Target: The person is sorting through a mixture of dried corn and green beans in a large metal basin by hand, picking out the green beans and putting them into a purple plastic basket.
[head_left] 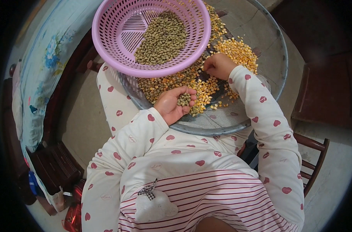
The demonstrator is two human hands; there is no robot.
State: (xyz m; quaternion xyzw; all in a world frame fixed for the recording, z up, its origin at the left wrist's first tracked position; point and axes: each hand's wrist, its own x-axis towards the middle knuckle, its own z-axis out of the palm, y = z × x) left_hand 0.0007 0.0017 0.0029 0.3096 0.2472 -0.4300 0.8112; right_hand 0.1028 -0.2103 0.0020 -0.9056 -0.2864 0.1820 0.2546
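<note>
My left hand (pixel 173 105) lies palm up with its fingers curled around a small heap of olive-green beans (pixel 183 99). Yellow corn kernels (pixel 238 52) and more beans are spread over a round wire-mesh sieve (pixel 218 130) with a grey rim, which rests across my lap. Over the corn, my right hand (pixel 219 66) points its bent fingers down, pressed together; whatever they pinch, if anything, is hidden. A pink plastic colander (pixel 153 72) sits on the far left part of the sieve, with a pile of the same green beans (pixel 164 38) inside.
To the left is a bed or bench with a light-blue flowered cloth (pixel 54 50). A dark wooden box-like piece (pixel 56 166) stands lower left, near shiny red packaging (pixel 73 216). On the right are dark wooden furniture (pixel 326 89) and a wooden chair (pixel 315 154).
</note>
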